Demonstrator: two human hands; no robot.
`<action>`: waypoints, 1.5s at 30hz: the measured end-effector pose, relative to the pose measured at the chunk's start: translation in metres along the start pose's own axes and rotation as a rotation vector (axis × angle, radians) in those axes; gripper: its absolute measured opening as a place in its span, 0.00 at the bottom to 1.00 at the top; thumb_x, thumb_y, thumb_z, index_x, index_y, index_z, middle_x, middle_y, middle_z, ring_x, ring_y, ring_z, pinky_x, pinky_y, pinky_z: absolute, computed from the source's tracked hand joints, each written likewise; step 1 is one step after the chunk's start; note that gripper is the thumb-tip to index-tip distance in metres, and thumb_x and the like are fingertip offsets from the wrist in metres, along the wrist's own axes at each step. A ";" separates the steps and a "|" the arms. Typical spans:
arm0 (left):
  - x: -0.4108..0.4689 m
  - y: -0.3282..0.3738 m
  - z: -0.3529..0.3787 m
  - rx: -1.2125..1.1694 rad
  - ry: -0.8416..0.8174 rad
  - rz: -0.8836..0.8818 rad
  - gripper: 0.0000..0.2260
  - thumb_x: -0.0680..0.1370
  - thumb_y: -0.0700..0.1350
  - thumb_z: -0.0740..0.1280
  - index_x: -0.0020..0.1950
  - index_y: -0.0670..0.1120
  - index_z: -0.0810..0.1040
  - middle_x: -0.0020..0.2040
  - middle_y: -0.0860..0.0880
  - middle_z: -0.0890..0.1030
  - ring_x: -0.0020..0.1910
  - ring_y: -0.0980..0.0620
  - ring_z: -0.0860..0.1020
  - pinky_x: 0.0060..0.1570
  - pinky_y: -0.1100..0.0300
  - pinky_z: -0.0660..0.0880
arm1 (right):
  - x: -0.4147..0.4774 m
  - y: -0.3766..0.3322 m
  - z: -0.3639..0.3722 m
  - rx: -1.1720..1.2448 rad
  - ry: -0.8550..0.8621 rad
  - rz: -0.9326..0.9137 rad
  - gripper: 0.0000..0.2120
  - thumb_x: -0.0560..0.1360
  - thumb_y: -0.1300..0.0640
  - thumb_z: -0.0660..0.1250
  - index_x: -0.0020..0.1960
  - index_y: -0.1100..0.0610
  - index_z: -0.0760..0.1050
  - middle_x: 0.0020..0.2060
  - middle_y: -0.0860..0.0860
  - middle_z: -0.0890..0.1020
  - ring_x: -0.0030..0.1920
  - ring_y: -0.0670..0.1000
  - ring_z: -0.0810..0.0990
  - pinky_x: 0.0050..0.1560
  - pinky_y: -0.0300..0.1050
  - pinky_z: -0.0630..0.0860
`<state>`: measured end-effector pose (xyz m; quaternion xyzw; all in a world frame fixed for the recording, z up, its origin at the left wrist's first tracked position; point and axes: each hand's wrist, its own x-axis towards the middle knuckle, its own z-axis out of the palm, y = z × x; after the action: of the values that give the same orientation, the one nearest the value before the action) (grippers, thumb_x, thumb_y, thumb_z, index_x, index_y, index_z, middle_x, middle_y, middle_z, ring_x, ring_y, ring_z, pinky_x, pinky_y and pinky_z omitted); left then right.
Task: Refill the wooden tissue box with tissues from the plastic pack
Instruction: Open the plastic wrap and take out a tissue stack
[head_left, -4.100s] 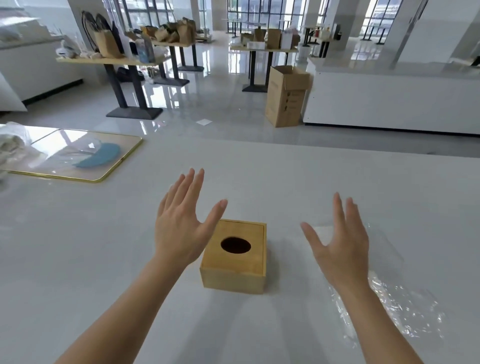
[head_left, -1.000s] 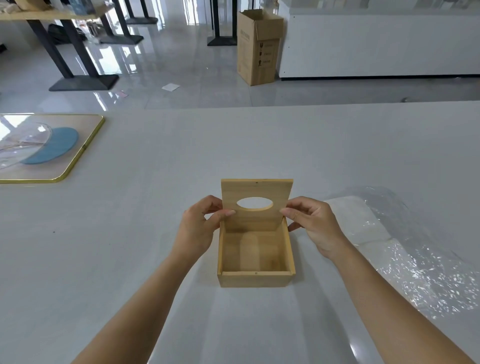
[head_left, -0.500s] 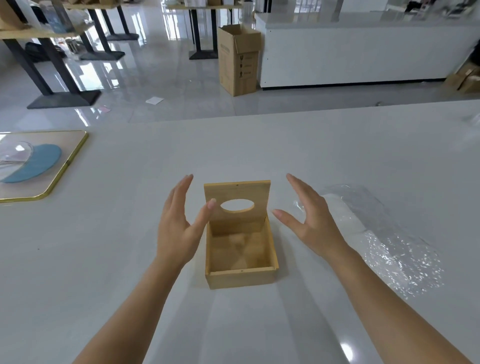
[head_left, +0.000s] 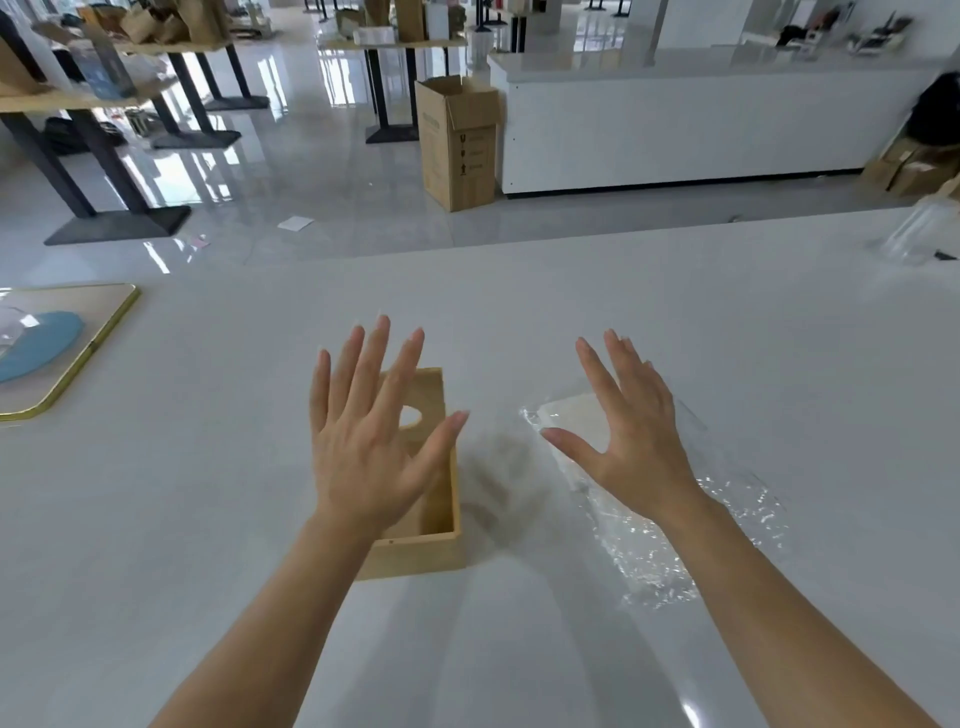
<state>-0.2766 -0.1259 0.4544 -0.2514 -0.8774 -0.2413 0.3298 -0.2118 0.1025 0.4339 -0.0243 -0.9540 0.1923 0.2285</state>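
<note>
Left hand (head_left: 363, 441): fingers spread, holding nothing, above the wooden box (head_left: 415, 558).
Right hand (head_left: 634, 441): likewise spread and empty, over the tissue pack (head_left: 576, 415).
Box: on the table (head_left: 519, 291), mouth up, lid (head_left: 431, 389) upright at far edge.
Pack: just right of box, long axis running far-left to near-right.
Handling, as a judgement: grip the stack from both sides and keep it flat.

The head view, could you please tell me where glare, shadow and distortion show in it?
Head view: glare sparkles on the crinkled clear plastic pack and the glossy grey floor; a grey shadow lies on the white table between the pack and the open light wooden box; wide-angle distortion tilts the black desk legs.
</note>
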 end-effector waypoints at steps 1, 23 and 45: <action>0.000 0.010 0.004 0.006 -0.016 0.015 0.29 0.77 0.64 0.54 0.71 0.47 0.68 0.72 0.43 0.67 0.73 0.46 0.61 0.73 0.49 0.49 | -0.003 0.008 -0.005 -0.004 -0.005 0.009 0.39 0.70 0.27 0.49 0.75 0.44 0.46 0.75 0.48 0.50 0.75 0.48 0.45 0.71 0.38 0.35; -0.058 0.131 0.125 -0.110 -0.553 -0.149 0.41 0.69 0.75 0.41 0.76 0.54 0.57 0.77 0.51 0.57 0.77 0.52 0.52 0.74 0.56 0.46 | -0.064 0.155 -0.055 0.041 -0.172 0.276 0.41 0.67 0.28 0.51 0.75 0.43 0.48 0.77 0.49 0.50 0.76 0.46 0.46 0.71 0.44 0.44; -0.058 0.227 0.161 -0.323 -0.902 -0.683 0.37 0.76 0.62 0.55 0.78 0.48 0.43 0.78 0.45 0.38 0.76 0.47 0.37 0.73 0.52 0.41 | -0.008 0.163 -0.061 0.345 -0.112 0.562 0.11 0.73 0.61 0.66 0.55 0.53 0.75 0.37 0.46 0.74 0.39 0.50 0.73 0.42 0.42 0.69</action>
<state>-0.1756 0.1249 0.3647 -0.0796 -0.9145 -0.3336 -0.2148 -0.1838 0.2737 0.4189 -0.2367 -0.8745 0.4074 0.1147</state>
